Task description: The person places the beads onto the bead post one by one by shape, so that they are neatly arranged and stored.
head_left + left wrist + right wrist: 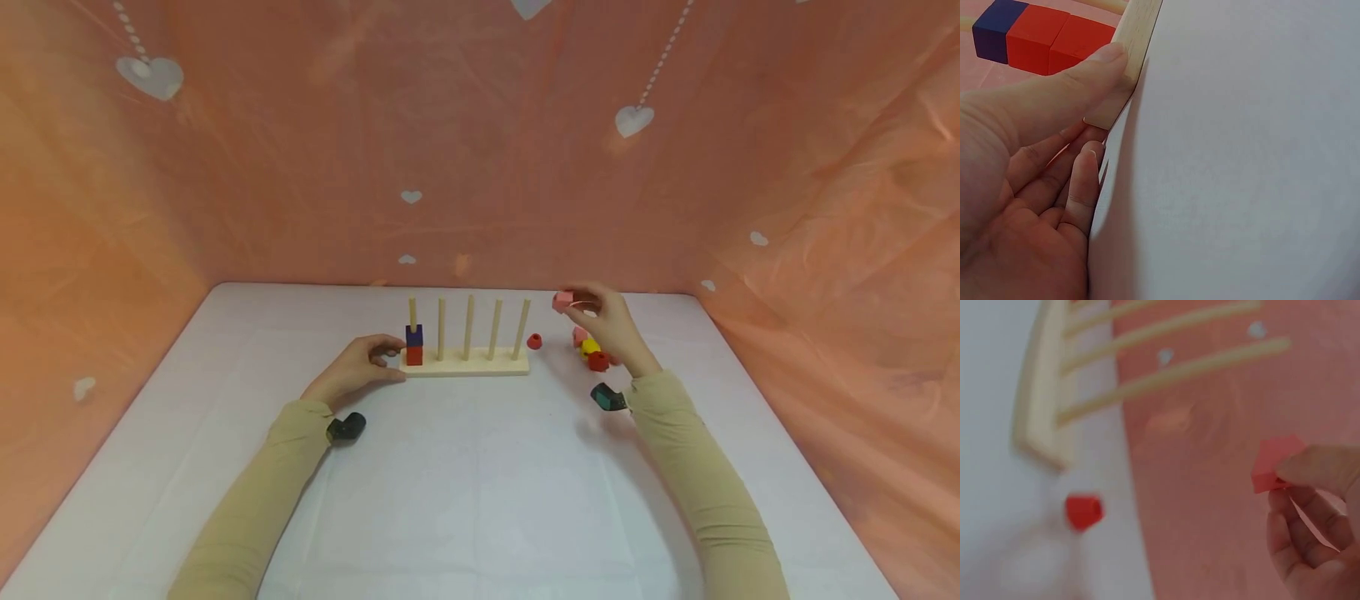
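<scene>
A wooden peg stand (465,368) with several upright pegs sits toward the back of the table. On its leftmost peg, a blue block (991,31) rests above two red blocks (1038,39). My left hand (360,364) grips the left end of the base, its thumb on the front edge and fingers behind. Held up to the right of the pegs, a pink block (562,301) is pinched between the thumb and fingers of my right hand (611,323). A small red piece (1084,511) with a hole lies just right of the base.
Below the right hand lie a yellow piece (590,348), a red piece (598,362) and another pink piece (580,335), close together. A white cloth (480,500) covers the table. An orange curtain (480,167) with hearts hangs behind and at both sides.
</scene>
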Motion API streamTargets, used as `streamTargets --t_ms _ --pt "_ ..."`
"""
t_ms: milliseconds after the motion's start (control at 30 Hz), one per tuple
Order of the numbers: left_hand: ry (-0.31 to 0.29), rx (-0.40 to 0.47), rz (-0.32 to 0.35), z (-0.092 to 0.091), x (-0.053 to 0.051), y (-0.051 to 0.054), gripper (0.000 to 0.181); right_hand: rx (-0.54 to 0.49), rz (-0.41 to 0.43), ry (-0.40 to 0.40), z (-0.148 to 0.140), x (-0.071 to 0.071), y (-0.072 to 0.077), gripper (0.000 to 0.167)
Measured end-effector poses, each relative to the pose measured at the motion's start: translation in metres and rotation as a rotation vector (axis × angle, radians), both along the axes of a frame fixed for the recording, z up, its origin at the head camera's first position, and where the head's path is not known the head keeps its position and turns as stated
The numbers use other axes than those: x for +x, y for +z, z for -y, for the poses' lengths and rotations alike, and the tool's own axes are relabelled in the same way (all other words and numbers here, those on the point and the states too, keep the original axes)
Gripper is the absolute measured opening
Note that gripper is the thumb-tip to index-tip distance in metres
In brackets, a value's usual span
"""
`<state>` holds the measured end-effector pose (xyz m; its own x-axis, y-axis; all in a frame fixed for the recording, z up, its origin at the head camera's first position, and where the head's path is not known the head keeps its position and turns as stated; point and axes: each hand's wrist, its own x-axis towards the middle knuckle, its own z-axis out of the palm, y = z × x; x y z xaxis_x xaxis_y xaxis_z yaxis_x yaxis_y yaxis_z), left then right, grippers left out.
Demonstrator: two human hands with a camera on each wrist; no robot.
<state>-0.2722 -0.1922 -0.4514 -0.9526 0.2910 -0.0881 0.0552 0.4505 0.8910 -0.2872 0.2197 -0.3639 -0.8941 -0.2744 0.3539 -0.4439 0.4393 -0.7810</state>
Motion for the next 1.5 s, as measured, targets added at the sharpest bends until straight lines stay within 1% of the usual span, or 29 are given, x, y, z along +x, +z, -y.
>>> streamTargets --t_ms 167,300,500,600,767,967,1033,1200,1367,1500 --pt "-0.008 0.002 -0.008 0.0 0.001 0.002 0.057 -0.127 -0.007 0.056 0.017 0.008 0.019 0.041" --pt "-0.012 0.008 -0.004 0.0 0.002 0.004 0.057 -0.207 -0.011 0.098 0.035 0.015 0.03 0.04" --pt "-0.013 -0.016 -0.02 -0.001 0.003 0.005 0.056 -0.304 -0.038 0.19 0.068 0.021 0.038 0.036" --pt "-0.01 -0.013 -0.019 -0.001 0.002 0.004 0.056 -0.332 -0.044 0.215 0.084 0.02 0.039 0.035" --pt "-0.009 -0.008 -0.016 -0.002 0.001 0.003 0.058 -0.342 -0.056 0.211 0.111 0.019 0.036 0.033" --pt "-0.006 0.016 -0.01 -0.002 0.003 0.003 0.057 -0.355 -0.057 0.223 0.144 0.037 0.045 0.029" --pt "-0.001 0.03 0.003 -0.003 0.004 0.004 0.057 -0.357 -0.073 0.228 0.152 0.041 0.045 0.029" --pt "0.014 0.045 0.027 -0.004 0.005 0.005 0.056 -0.347 -0.095 0.224 0.164 0.04 0.038 0.028" --pt "0.017 0.047 0.033 -0.004 0.005 0.005 0.055 -0.336 -0.068 0.223 0.169 0.036 0.03 0.028" --pt "0.006 0.042 0.016 -0.003 0.006 0.005 0.054 -0.34 -0.042 0.213 0.17 0.033 0.026 0.028"
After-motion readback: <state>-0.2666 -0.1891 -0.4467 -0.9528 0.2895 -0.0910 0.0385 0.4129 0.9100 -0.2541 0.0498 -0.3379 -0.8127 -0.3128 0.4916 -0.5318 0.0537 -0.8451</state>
